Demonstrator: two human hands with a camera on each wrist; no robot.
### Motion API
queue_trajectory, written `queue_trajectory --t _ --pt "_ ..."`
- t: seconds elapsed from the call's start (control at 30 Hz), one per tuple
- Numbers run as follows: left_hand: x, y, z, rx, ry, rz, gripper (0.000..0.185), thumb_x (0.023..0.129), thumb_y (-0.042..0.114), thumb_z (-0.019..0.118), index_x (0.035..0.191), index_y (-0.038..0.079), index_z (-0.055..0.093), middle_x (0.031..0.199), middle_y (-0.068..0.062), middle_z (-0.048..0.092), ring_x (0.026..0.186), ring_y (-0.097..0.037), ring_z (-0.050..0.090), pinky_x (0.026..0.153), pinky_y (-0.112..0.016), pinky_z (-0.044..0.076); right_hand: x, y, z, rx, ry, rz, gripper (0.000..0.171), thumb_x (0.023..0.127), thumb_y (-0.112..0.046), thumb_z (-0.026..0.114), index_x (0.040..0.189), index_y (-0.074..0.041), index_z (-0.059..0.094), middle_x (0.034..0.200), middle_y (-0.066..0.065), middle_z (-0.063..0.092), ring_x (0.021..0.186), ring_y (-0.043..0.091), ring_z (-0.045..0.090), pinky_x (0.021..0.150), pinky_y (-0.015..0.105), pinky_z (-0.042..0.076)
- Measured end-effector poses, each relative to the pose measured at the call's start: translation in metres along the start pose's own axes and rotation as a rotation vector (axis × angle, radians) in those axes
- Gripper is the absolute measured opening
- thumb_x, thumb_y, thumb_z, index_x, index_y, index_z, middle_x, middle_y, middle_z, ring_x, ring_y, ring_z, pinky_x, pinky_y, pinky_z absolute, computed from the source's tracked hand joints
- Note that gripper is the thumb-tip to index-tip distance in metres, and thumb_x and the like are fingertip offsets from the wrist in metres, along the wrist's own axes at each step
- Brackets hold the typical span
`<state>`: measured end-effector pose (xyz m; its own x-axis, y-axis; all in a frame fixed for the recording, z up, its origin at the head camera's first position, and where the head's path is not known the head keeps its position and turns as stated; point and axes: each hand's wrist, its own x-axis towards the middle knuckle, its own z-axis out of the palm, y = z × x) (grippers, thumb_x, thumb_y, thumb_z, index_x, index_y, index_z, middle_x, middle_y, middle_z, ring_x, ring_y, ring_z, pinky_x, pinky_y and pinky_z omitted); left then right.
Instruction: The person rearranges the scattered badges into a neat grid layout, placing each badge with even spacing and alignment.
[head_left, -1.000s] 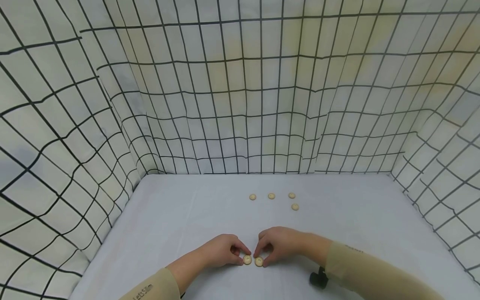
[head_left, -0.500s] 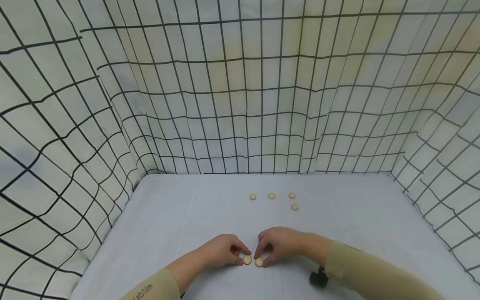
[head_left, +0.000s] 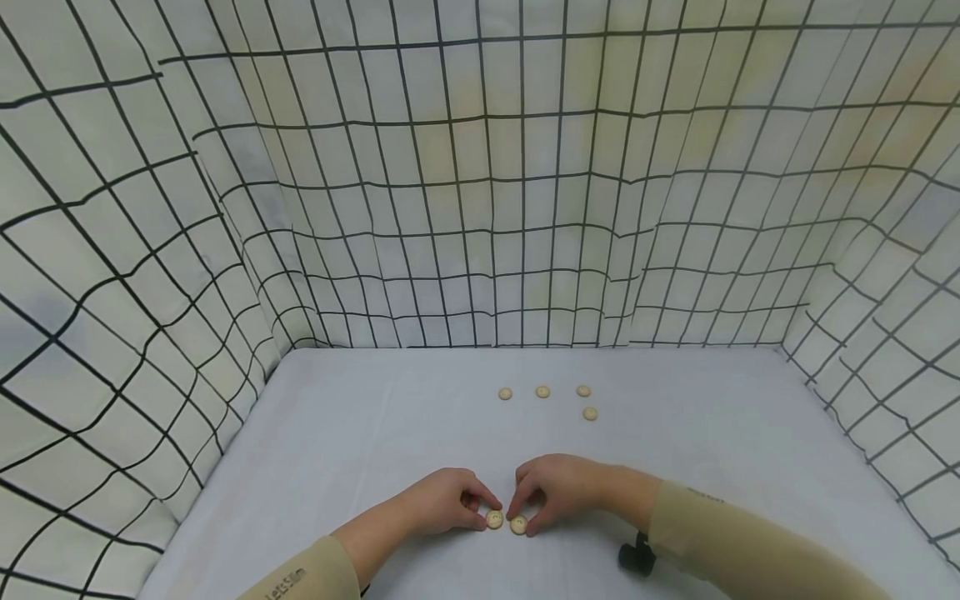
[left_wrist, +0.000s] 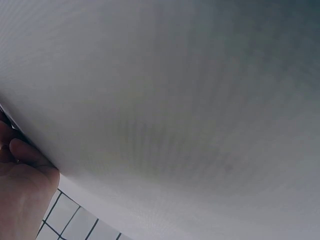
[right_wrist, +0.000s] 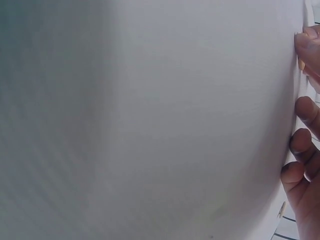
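Observation:
Two round beige buttons lie side by side near the front of the white table [head_left: 360,433] in the head view, with a narrow gap between them. My left hand [head_left: 444,500] pinches the left button [head_left: 494,520] at its edge between thumb and forefinger. The right button [head_left: 519,525] sits between the thumb and forefinger of my right hand [head_left: 561,485]. In the right wrist view a sliver of that button [right_wrist: 301,64] shows at the fingertips, the other fingers curled loosely above the cloth. The left wrist view has only part of my left hand [left_wrist: 25,192]; its button is hidden.
Farther back, three buttons form a row: left [head_left: 506,393], middle [head_left: 543,392] and right [head_left: 583,391]. A fourth-row-free single button [head_left: 590,413] lies just in front of the right one. Walls with a black grid [head_left: 517,208] enclose the table's back and sides.
Both hands stay nearly still. The right button has shifted very slightly toward the front with my right fingers; the buttons at the back have not moved.

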<state>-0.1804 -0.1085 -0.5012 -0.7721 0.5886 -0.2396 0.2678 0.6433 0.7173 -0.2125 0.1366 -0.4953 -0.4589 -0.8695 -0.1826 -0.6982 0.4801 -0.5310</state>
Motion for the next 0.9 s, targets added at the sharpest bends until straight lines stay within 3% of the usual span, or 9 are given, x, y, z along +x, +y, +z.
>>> queue_trajectory --t 0.4,0.9 --pt "-0.0015 0.0019 -0.0002 -0.004 0.0 -0.005 0.019 0.081 0.018 0.082 0.1 0.024 0.079 0.075 0.008 0.056 0.069 -0.006 0.05 0.063 -0.024 0.041 0.0 0.0013 0.0014 -0.012 0.013 -0.028 0.02 0.082 -0.029 0.082 0.101 -0.03 0.078 0.084 -0.021 0.056 0.077 -0.006 0.047 0.071 0.014 0.041" --pt "0.0006 0.0009 -0.0001 0.004 -0.004 -0.024 0.018 0.082 0.02 0.081 0.099 0.026 0.079 0.075 0.008 0.056 0.069 -0.006 0.05 0.063 -0.024 0.041 -0.0078 0.0062 -0.0052 0.016 0.074 0.07 0.019 0.081 -0.033 0.081 0.099 -0.035 0.077 0.082 -0.019 0.056 0.076 -0.002 0.047 0.069 0.019 0.041"
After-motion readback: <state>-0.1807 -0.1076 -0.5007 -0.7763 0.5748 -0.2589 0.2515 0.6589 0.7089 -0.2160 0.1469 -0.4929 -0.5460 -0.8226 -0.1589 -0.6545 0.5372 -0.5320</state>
